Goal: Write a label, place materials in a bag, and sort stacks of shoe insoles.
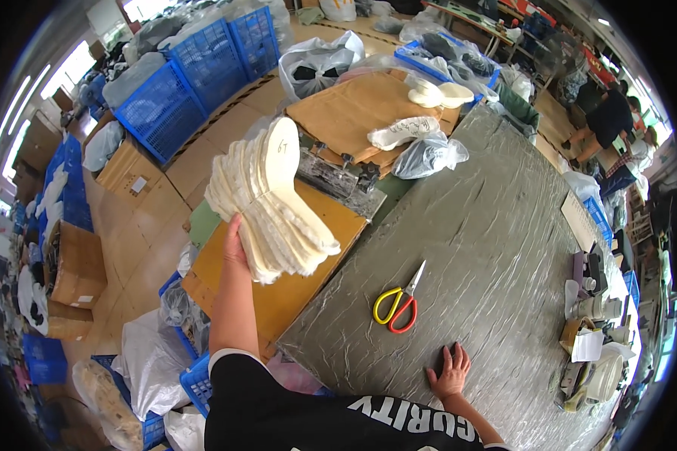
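Observation:
My left hand [235, 246] is closed around the waist of a thick stack of cream fleece insoles [278, 161]. The stack is raised over a yellow-brown board [297, 293], its edges fanned and its top insole bearing a handwritten mark. My right hand [450, 373] lies with fingers spread on the grey, wrinkled tabletop [474, 233] and holds nothing. Between the two hands, nearer the right one, rest scissors [410, 290] with one yellow and one red handle, blades pointing away from me.
Beyond the board, brown sheets [346, 109] carry pale insoles [429, 95], a fluffy white piece [402, 133] and a grey plastic bag [429, 156]. Jars and small containers [598, 308] line the table's right edge. Blue crates [210, 64] and cartons [128, 177] stand left; people work at far right.

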The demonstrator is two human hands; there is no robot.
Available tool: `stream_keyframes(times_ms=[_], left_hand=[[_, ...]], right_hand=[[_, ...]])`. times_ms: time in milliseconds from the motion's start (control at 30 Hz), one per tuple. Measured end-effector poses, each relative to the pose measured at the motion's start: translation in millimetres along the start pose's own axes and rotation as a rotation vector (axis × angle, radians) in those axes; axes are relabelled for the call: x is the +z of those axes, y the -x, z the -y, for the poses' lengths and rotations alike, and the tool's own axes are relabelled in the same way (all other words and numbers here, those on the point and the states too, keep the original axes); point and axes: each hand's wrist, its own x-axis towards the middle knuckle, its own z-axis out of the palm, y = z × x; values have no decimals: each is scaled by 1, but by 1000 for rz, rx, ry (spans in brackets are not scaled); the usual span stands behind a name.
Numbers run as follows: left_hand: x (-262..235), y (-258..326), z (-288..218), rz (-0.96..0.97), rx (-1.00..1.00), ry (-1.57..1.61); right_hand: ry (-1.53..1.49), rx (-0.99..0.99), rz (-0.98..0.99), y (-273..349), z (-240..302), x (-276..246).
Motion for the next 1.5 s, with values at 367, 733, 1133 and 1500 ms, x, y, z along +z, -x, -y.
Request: stream_keyframes(times_ms=[367, 733, 1133, 1500], left_hand=[[-11, -3, -33, -70, -309, -666], [13, -21, 1, 429, -537, -1508], [88, -46, -2, 442, -518, -1161], [140, -93, 76, 696, -342, -1734]], right_hand=[[-22, -19, 31, -3, 2, -1], [-41, 26, -15, -2, 0, -4], [34, 39, 42, 0, -6, -10], [-61, 2, 24, -2, -10, -8]])
